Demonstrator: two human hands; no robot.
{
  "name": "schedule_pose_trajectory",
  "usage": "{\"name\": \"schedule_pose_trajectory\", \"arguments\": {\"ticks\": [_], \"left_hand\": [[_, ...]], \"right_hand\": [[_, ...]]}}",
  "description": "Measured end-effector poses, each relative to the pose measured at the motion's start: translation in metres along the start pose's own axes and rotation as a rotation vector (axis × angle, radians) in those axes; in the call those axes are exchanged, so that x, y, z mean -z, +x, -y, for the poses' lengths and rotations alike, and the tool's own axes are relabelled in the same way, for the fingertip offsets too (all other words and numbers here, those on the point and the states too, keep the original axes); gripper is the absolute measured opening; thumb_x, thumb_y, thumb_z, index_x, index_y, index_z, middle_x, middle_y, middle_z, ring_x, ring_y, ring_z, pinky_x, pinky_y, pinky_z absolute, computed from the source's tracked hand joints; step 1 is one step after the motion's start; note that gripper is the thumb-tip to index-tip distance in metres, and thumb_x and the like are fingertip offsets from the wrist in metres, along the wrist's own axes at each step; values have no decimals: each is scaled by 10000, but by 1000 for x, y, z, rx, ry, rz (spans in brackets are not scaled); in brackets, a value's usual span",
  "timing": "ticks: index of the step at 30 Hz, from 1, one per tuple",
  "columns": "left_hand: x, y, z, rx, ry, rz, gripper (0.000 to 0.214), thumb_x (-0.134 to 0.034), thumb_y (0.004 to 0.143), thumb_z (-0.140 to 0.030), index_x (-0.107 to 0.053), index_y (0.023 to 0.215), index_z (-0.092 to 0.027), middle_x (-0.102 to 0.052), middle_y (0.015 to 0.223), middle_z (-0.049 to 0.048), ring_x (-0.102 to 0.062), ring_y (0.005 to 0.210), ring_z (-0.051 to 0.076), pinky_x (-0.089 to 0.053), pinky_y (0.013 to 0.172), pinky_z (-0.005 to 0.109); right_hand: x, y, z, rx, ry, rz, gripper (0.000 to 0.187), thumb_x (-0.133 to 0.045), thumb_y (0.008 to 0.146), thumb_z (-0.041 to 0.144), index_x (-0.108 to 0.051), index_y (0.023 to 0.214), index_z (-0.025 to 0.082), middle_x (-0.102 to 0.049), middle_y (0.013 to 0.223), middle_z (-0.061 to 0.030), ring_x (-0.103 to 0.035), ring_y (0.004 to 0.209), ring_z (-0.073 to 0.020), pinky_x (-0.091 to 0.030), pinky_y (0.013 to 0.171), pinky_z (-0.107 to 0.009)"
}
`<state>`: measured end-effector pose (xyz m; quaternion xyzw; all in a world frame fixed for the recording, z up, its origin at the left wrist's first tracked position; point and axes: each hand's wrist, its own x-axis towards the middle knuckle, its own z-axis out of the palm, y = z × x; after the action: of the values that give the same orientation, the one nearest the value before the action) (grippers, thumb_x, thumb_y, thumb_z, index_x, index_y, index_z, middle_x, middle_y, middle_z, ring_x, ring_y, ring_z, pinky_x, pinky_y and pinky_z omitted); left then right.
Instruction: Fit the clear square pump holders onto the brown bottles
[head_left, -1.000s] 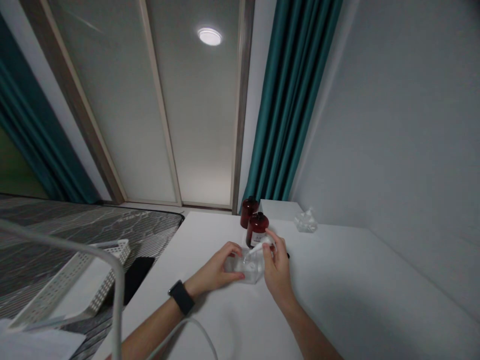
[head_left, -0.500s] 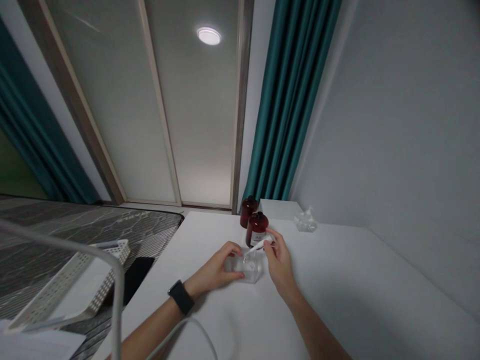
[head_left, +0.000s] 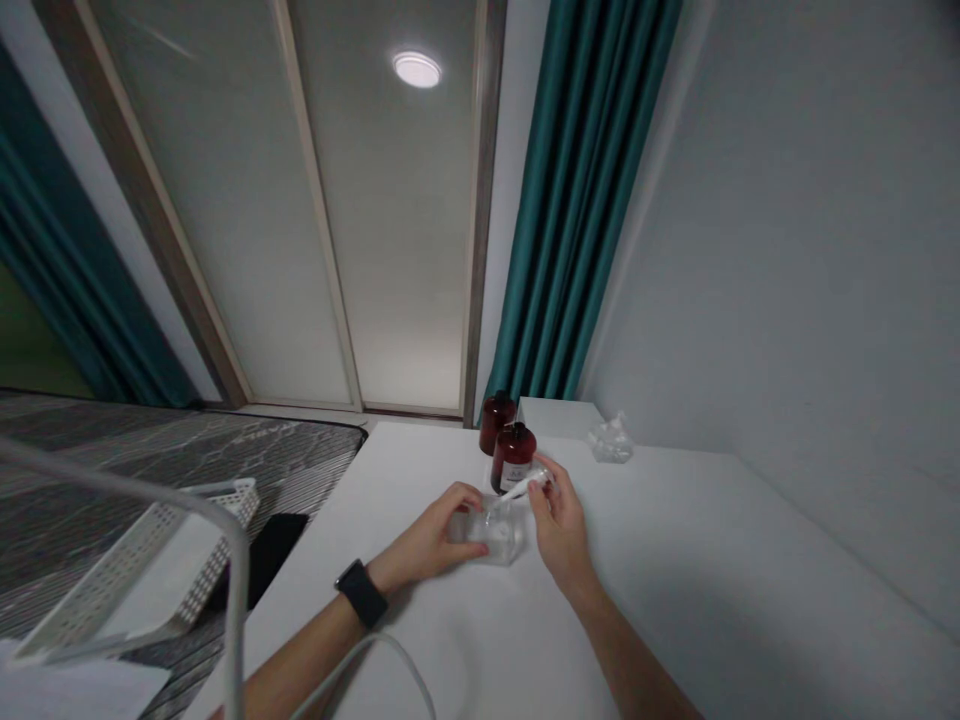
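Note:
On the white table, my left hand (head_left: 446, 530) is curved around the left side of a clear container (head_left: 501, 540), thumb in front and fingers behind. My right hand (head_left: 559, 515) pinches a slim white piece (head_left: 517, 489) that slants down to the left. Its lower tip is at the container's upper edge; whether it goes inside I cannot tell, and its exact kind is too small to make out. Just behind the hands stands a dark red-brown bottle (head_left: 513, 455) with a pale label. A second similar bottle (head_left: 495, 420) is behind it.
At the table's back are a white box (head_left: 559, 415) and a crumpled clear plastic bag (head_left: 611, 440). Lower left are a white perforated basket (head_left: 90, 590) and a black flat object (head_left: 276, 545). A pale curved tube (head_left: 238, 600) crosses the near left.
The slim white piece and the right-hand fingers have shifted very slightly. Otherwise both hands, the container and the bottles look the same.

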<state>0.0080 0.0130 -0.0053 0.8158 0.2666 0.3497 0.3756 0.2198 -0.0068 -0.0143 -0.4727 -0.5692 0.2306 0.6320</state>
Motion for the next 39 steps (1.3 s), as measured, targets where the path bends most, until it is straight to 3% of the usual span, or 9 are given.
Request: {"name": "schedule_pose_trajectory", "arguments": {"ticks": [8, 15, 21, 25, 31, 39], "left_hand": [[0, 0, 2, 0, -6, -4, 348, -762, 811, -326, -543, 1053, -206, -595, 1129, 67, -560, 1059, 236, -446, 947, 357], [0, 0, 1, 12, -1, 3, 344, -759, 813, -313, -539, 1054, -204, -595, 1152, 75, -557, 1089, 244, -437, 970, 365], [1, 0, -1, 28, -15, -3, 336, -759, 797, -286, -543, 1042, -205, -603, 1142, 73, -566, 1078, 247, -439, 962, 371], [1, 0, 1, 40, -7, -7, 336, -757, 794, -260, -541, 1044, -203, -603, 1130, 72, -569, 1068, 243, -442, 960, 372], [0, 1, 2, 37, 1, -5, 324, -752, 795, -266, -548, 1039, -205, -606, 1130, 71, -567, 1072, 243, -443, 957, 369], [0, 2, 0, 61, 5, -6, 310, -746, 788, -265, -545, 1016, -203, -609, 1115, 69, -571, 1065, 243, -438, 952, 366]], "right_hand": [[1, 2, -2, -62, 23, 40, 450, -559, 915, 411, -576, 1322, 220, -710, 1047, -65, -652, 895, -215, -537, 787, -331], [5, 8, 0, -156, 102, 15, 360, -605, 865, 392, -613, 1174, 209, -684, 1096, -68, -637, 880, -203, -514, 800, -329], [17, 15, 10, -187, 162, 10, 309, -644, 827, 383, -599, 1086, 220, -661, 1019, -37, -610, 853, -194, -495, 782, -318], [23, 17, 12, -216, 176, 101, 305, -666, 809, 415, -566, 1029, 229, -645, 942, -21, -600, 856, -198, -480, 785, -320], [37, 13, 8, -269, 117, 229, 327, -695, 784, 483, -532, 926, 239, -610, 772, 18, -567, 710, -177, -442, 666, -292], [74, 23, 0, -266, -21, 350, 332, -747, 736, 480, -544, 805, 226, -679, 799, -9, -598, 733, -182, -451, 689, -303]]}}
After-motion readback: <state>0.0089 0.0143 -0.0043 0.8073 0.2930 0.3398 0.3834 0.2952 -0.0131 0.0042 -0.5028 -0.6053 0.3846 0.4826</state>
